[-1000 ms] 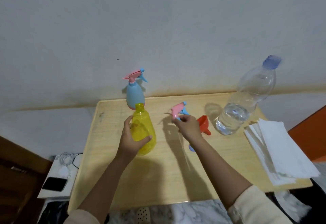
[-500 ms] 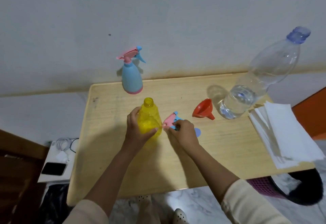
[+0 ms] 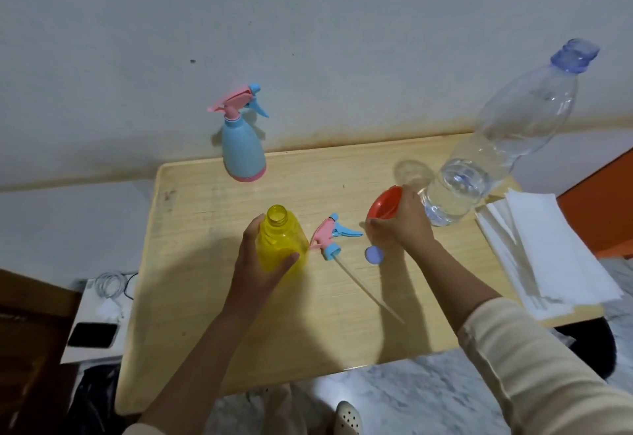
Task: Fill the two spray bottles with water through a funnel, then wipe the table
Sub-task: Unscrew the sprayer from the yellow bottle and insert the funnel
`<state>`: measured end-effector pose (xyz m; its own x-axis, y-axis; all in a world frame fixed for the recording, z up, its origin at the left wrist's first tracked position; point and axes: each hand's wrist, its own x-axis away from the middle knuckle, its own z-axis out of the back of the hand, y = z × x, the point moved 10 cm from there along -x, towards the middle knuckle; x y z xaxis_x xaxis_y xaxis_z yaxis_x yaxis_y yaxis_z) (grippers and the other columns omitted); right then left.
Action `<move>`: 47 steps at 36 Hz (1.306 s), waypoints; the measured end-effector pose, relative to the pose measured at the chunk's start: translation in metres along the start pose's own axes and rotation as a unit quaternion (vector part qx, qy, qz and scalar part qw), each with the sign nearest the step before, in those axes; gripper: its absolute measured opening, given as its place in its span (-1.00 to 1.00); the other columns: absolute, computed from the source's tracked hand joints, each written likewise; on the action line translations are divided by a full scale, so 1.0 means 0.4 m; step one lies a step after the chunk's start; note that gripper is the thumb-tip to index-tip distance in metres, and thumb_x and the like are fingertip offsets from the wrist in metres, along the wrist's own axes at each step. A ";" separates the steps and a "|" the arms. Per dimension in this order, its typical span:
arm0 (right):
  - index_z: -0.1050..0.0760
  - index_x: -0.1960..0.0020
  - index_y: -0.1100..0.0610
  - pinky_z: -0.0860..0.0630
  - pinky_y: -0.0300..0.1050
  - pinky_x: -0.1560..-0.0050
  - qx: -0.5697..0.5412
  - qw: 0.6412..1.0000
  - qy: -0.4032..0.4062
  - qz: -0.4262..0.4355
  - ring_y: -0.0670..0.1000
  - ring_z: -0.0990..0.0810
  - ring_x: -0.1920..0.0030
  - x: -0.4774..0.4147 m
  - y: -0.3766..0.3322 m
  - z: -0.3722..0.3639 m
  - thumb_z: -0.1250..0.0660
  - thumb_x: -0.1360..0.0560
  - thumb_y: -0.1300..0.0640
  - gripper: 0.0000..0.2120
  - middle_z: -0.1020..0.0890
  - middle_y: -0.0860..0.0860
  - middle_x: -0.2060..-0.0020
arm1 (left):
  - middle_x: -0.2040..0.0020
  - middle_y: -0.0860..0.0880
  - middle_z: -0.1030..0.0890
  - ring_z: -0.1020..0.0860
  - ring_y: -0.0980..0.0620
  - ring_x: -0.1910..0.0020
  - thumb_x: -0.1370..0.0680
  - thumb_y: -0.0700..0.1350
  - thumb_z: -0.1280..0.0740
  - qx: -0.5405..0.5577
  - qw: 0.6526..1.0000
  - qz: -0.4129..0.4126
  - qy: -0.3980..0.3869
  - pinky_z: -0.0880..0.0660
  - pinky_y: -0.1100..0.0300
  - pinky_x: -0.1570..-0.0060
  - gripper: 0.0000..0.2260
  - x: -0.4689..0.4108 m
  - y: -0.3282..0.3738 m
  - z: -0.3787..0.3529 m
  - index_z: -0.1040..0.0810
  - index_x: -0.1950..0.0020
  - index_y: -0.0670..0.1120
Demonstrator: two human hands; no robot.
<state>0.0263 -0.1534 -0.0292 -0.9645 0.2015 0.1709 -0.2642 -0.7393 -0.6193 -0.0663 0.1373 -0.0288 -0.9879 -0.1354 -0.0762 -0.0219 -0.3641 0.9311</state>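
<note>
Left hand (image 3: 260, 263): wrapped round yellow bottle (image 3: 282, 246), upright, neck open, standing on table (image 3: 308, 332).
Right hand (image 3: 400, 225): fingers curled on red funnel (image 3: 385, 205), just beside water bottle (image 3: 479, 174).
Between hands: sprayer head (image 3: 330, 234) with tube, lying flat; blue disc (image 3: 374, 255) near it.
Back edge: blue bottle (image 3: 243, 153), sprayer fitted.
Right edge: paper stack (image 3: 534, 249).

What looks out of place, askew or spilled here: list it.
No spill or damage shows. The spray head lies on its side on the table beside the open yellow bottle, plainly off for filling. The paper towel stack seems to overhang the table's right edge.
</note>
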 end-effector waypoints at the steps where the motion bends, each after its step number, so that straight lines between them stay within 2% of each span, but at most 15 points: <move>1: -0.22 -0.35 0.15 -0.40 -0.05 -0.05 -0.007 1.000 0.004 0.005 0.11 -0.39 -0.28 0.001 -0.002 0.000 -0.58 -0.20 -0.03 -0.13 -0.39 0.08 -0.28 | -0.36 0.08 -0.37 -0.37 0.10 -0.34 -0.32 0.26 -0.41 0.006 1.000 0.002 0.002 -0.42 -0.12 -0.27 -0.30 0.001 0.000 0.000 -0.23 -0.38 0.15; 4: -0.24 -0.34 0.14 -0.36 -0.10 -0.01 -0.033 0.999 0.015 0.013 0.10 -0.42 -0.25 0.009 -0.005 0.007 -0.58 -0.20 0.01 -0.17 -0.42 0.07 -0.24 | -0.33 0.13 -0.39 -0.37 0.11 -0.34 -0.32 0.34 -0.39 0.013 1.000 0.008 0.014 -0.41 -0.13 -0.27 -0.31 0.007 0.003 0.006 -0.27 -0.37 0.16; 8: -0.18 -0.41 0.12 -0.36 -0.16 -0.10 -0.123 0.990 0.030 0.060 0.07 -0.41 -0.26 0.036 -0.061 0.031 -0.60 -0.20 0.06 -0.08 -0.39 0.08 -0.30 | -0.17 0.42 -0.34 -0.35 0.15 -0.29 -0.30 0.32 -0.38 -0.002 0.999 0.012 0.041 -0.41 -0.04 -0.28 -0.44 0.014 0.017 0.024 -0.30 -0.26 0.35; 12: -0.26 -0.37 0.06 -0.40 -0.26 -0.05 -0.264 0.958 0.036 0.102 -0.08 -0.41 -0.16 0.110 -0.182 0.071 -0.60 -0.22 0.05 -0.17 -0.39 -0.05 -0.21 | -0.14 0.06 -0.39 -0.37 0.10 -0.22 -0.29 0.33 -0.30 -0.023 0.998 0.027 0.060 -0.37 0.13 -0.24 -0.33 0.017 0.028 0.034 -0.35 -0.36 0.15; 15: -0.28 -0.32 -0.05 -0.46 -0.21 -0.14 -0.346 0.927 0.005 0.143 -0.08 -0.45 -0.22 0.170 -0.273 0.085 -0.60 -0.20 -0.01 -0.21 -0.41 -0.10 -0.22 | -0.17 0.00 -0.42 -0.37 0.16 -0.17 -0.29 0.33 -0.27 -0.029 0.998 0.027 0.049 -0.29 0.27 -0.15 -0.25 0.017 0.036 0.026 -0.33 -0.43 0.08; 18: -0.28 -0.35 -0.02 -0.48 -0.31 -0.15 -0.410 0.896 -0.044 0.164 -0.20 -0.46 -0.18 0.222 -0.348 0.083 -0.57 -0.27 0.11 -0.25 -0.41 -0.13 -0.22 | -0.18 -0.04 -0.44 -0.35 0.36 -0.03 -0.31 0.29 -0.28 -0.028 0.998 0.024 0.056 -0.26 0.44 -0.06 -0.24 0.017 0.036 0.024 -0.28 -0.47 0.07; 20: -0.28 -0.38 0.00 -0.48 -0.34 -0.14 -0.421 0.884 -0.080 0.184 -0.24 -0.46 -0.18 0.249 -0.391 0.069 -0.56 -0.28 0.16 -0.24 -0.42 -0.21 -0.19 | -0.15 -0.05 -0.43 -0.35 0.35 -0.03 -0.36 0.22 -0.32 -0.027 0.997 0.028 0.067 -0.23 0.54 -0.03 -0.27 0.019 0.038 0.022 -0.26 -0.49 0.05; 24: -0.29 -0.39 0.00 -0.52 -0.34 -0.02 -0.406 0.884 -0.124 0.196 -0.12 -0.46 -0.22 0.276 -0.431 0.019 -0.57 -0.26 0.18 -0.21 -0.41 -0.16 -0.21 | -0.13 -0.07 -0.42 -0.44 0.08 -0.12 -0.48 -0.03 -0.42 -0.021 0.995 0.048 0.083 -0.26 0.43 -0.06 -0.41 0.023 0.031 0.014 -0.29 -0.47 -0.01; 29: -0.33 -0.30 -0.07 -0.54 -0.31 -0.02 -0.342 0.906 -0.136 0.209 -0.07 -0.50 -0.18 0.285 -0.450 -0.006 -0.60 -0.24 0.13 -0.27 -0.45 -0.13 -0.17 | -0.04 -0.03 -0.44 -0.46 0.07 -0.09 -0.45 0.01 -0.42 0.002 0.996 0.051 0.067 -0.37 0.24 -0.15 -0.47 0.024 0.023 0.007 -0.40 -0.38 -0.08; 33: -0.29 -0.37 -0.01 -0.51 -0.16 -0.18 -0.279 0.926 -0.150 0.208 -0.03 -0.49 -0.21 0.292 -0.437 -0.031 -0.60 -0.23 0.07 -0.19 -0.45 -0.09 -0.20 | -0.08 0.10 -0.46 -0.49 0.05 -0.16 -0.37 0.13 -0.38 0.025 0.997 0.049 0.048 -0.45 0.00 -0.22 -0.44 0.020 0.016 0.005 -0.44 -0.32 -0.04; 37: -0.24 -0.40 -0.04 -0.47 -0.09 -0.25 -0.267 0.933 -0.149 0.191 -0.04 -0.46 -0.25 0.292 -0.428 -0.030 -0.58 -0.26 0.02 -0.18 -0.42 -0.13 -0.22 | -0.12 0.20 -0.47 -0.46 0.24 -0.18 -0.42 0.07 -0.37 0.011 0.999 0.036 0.038 -0.39 0.27 -0.18 -0.50 0.014 0.022 -0.002 -0.41 -0.35 0.03; 40: -0.11 -0.49 -0.04 -0.39 -0.05 -0.34 -0.262 0.936 -0.158 0.176 -0.01 -0.39 -0.34 0.291 -0.417 -0.037 -0.57 -0.27 -0.04 -0.06 -0.37 -0.07 -0.34 | -0.17 0.18 -0.50 -0.46 0.32 -0.16 -0.45 0.06 -0.33 -0.010 0.999 0.033 0.032 -0.35 0.44 -0.12 -0.56 0.013 0.040 -0.010 -0.37 -0.32 0.15; 42: 0.01 -0.52 -0.05 -0.30 -0.05 -0.40 -0.263 0.935 -0.169 0.169 -0.02 -0.29 -0.42 0.294 -0.407 -0.042 -0.56 -0.26 -0.06 0.03 -0.29 -0.05 -0.43 | -0.27 0.02 -0.49 -0.45 0.12 -0.28 -0.44 0.08 -0.33 -0.024 0.998 0.030 0.055 -0.36 0.29 -0.25 -0.52 0.017 0.052 -0.004 -0.36 -0.34 0.07; 44: 0.05 -0.53 -0.03 -0.23 -0.08 -0.42 -0.262 0.935 -0.163 0.172 -0.06 -0.22 -0.46 0.295 -0.394 -0.028 -0.55 -0.28 -0.08 0.04 -0.22 -0.04 -0.48 | -0.38 -0.15 -0.41 -0.36 -0.08 -0.38 -0.39 0.16 -0.31 -0.052 0.992 0.024 0.111 -0.30 0.04 -0.37 -0.34 0.039 0.065 0.009 -0.32 -0.41 -0.13; 47: -0.07 -0.51 0.03 -0.24 -0.27 -0.36 -0.261 0.942 -0.104 0.182 -0.14 -0.25 -0.41 0.290 -0.346 0.042 -0.50 -0.35 -0.04 -0.11 -0.25 -0.06 -0.46 | -0.31 -0.19 -0.42 -0.37 -0.15 -0.31 -0.40 0.19 -0.28 -0.049 0.969 0.029 0.239 -0.34 -0.12 -0.31 -0.34 0.139 0.118 0.036 -0.36 -0.34 -0.21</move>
<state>-0.0488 -0.0387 0.0893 -0.9845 -0.1750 -0.0131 0.0671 -0.3069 -0.9494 -0.1245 0.1258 0.0160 -0.8025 -0.5613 -0.2024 0.0701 -0.4256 0.9022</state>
